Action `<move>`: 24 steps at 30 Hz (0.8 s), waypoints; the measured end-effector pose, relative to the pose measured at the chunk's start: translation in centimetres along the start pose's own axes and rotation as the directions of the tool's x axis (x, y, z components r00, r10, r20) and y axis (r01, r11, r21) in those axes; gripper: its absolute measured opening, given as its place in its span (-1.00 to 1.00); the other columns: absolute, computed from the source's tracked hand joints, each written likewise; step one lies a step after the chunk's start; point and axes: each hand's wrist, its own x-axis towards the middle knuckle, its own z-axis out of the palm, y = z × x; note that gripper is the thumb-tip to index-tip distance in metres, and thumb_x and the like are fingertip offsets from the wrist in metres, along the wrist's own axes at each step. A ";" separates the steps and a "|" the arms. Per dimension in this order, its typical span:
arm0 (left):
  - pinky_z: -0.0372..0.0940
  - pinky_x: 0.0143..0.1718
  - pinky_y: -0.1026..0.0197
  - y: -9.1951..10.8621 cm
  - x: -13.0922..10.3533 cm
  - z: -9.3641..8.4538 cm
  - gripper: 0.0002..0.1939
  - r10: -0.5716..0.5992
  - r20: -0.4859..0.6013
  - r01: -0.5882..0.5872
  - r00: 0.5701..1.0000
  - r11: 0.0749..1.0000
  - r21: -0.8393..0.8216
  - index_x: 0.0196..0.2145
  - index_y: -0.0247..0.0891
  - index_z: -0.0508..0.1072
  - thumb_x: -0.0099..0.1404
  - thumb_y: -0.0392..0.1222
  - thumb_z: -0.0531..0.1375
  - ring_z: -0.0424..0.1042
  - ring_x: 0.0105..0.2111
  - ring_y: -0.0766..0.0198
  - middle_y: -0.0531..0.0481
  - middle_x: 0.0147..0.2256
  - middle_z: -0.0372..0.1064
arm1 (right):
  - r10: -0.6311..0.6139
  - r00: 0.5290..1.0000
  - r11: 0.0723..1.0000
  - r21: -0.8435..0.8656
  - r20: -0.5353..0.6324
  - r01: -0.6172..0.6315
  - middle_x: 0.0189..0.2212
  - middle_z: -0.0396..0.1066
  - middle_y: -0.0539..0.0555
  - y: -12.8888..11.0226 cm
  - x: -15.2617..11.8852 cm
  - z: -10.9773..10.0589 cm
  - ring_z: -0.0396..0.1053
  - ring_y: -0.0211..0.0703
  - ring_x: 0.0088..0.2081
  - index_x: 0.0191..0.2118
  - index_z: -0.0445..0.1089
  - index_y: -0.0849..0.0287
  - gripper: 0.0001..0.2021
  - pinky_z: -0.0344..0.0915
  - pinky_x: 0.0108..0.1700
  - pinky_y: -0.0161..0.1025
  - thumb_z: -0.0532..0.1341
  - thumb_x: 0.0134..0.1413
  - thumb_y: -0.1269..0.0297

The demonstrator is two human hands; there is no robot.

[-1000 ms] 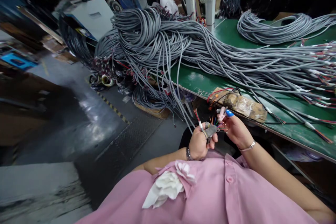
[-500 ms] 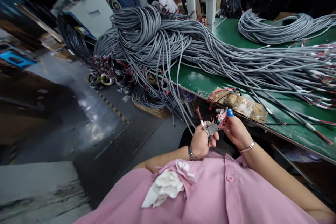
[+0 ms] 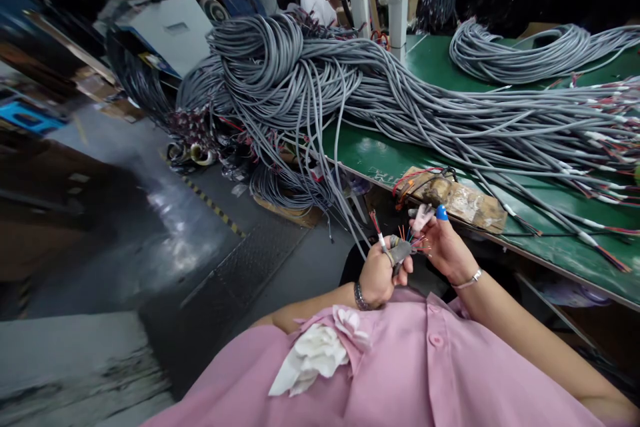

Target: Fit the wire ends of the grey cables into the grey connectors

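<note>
Seen from above, a person in a pink shirt [image 3: 400,360] works close to the near edge of a green workbench [image 3: 370,147]. Just in front of that edge, the left hand [image 3: 376,273] is closed around a cable end [image 3: 381,239] with a white collar, which points up out of the fist. A fan of thin coloured wires [image 3: 420,245], orange, red and blue among them, spreads past a gray finger cover [image 3: 401,251] on the same hand.

The right hand [image 3: 449,250], also before the workbench's edge, has its thumb in a blue cover [image 3: 441,213] and a finger in a pale cover [image 3: 423,218], near together at the wires; whether they pinch one cannot be told.

The step in hand looks like separating or handling single wires. The next move seems to call for a steady left grip and a fine, precise pinch by the right fingertips.

On the workbench, a wooden block [image 3: 475,207] lies along the near edge, and a heap of gray cables [image 3: 300,73] spills over its left end. Beyond the workbench sits a person in white [image 3: 317,1].
</note>
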 end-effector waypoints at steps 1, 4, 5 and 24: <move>-0.15 -0.80 0.39 0.1 -0.2 -0.1 -0.68 0.003 0.001 -0.003 1.000 1.000 0.001 -0.41 -0.26 0.26 0.13 0.02 0.25 0.16 -0.80 0.47 0.09 -0.63 0.34 | 0.021 1.000 1.000 0.003 0.019 -0.021 -0.39 0.46 0.06 -0.1 0.0 0.0 0.31 -0.27 -0.48 -0.37 0.44 0.14 -0.59 0.28 -0.46 -0.31 0.17 0.03 -0.16; -0.15 -0.80 0.39 0.5 -0.6 0.0 -0.66 0.040 -0.015 -0.040 0.999 0.999 0.004 -0.42 -0.27 0.25 0.14 0.04 0.24 0.17 -0.80 0.48 0.09 -0.62 0.35 | 0.060 0.997 0.998 -0.017 0.045 -0.059 -0.37 0.46 0.07 -0.4 0.0 -0.2 0.33 -0.27 -0.47 -0.35 0.45 0.17 -0.62 0.30 -0.44 -0.32 0.18 0.06 -0.09; -0.15 -0.80 0.39 0.6 -0.6 0.1 -0.66 0.061 -0.026 -0.061 0.998 0.998 0.000 -0.41 -0.27 0.25 0.15 0.05 0.24 0.17 -0.80 0.48 0.09 -0.62 0.35 | 0.048 0.998 0.998 -0.032 0.041 -0.047 -0.38 0.46 0.06 -0.5 0.1 -0.3 0.33 -0.28 -0.46 -0.33 0.46 0.17 -0.67 0.30 -0.43 -0.33 0.21 0.06 -0.04; -0.12 -0.77 0.38 0.5 0.2 0.0 -0.63 0.145 -0.048 -0.137 0.988 0.981 0.134 -0.45 -0.28 0.29 0.14 0.10 0.23 0.18 -0.77 0.50 0.07 -0.57 0.38 | 0.131 0.984 0.968 -0.231 0.123 -0.100 -0.38 0.43 0.08 -0.5 -0.9 -0.8 0.34 -0.19 -0.38 -0.32 0.45 0.14 -0.57 0.28 -0.40 -0.28 0.17 0.01 -0.17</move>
